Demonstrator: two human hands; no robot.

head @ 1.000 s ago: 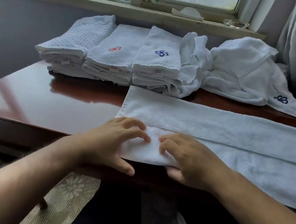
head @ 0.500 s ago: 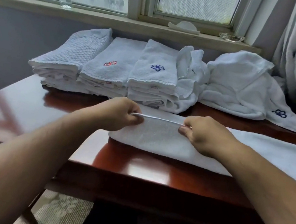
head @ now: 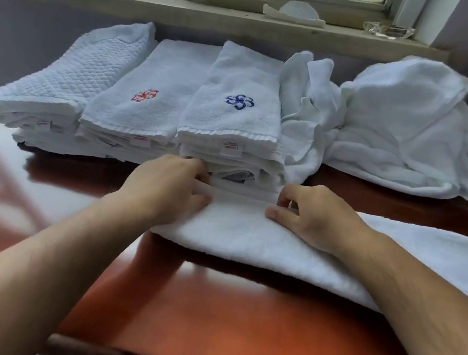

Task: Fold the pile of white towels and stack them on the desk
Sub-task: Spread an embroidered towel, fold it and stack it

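White towel (head: 248,236) is half folded; my left grip (head: 168,190) and right grip (head: 313,219) pinch its far edge. Next I should fold it shorter.

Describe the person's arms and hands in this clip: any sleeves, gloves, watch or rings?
Both arms are bare. The left forearm and right forearm show no sleeve anywhere up to the frame edge. The left hand and right hand wear no gloves. No watch, bracelet or ring shows on either wrist or on the fingers in view.
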